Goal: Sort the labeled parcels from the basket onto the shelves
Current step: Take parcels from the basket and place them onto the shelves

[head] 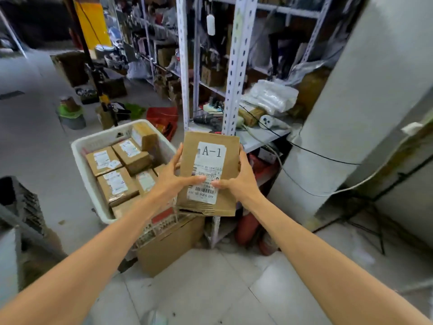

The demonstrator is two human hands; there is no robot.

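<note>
The left hand and right hand clamped the cardboard parcel between them, thumbs pressed on its A-1 label. The parcel hung in the air at 3 o'clock of the white basket, before the metal shelving at 12 o'clock. No shelf marking was legible, perhaps from blur, so it might land in the wrong bay. The drill and cables on the low shelf could snag it.
</note>
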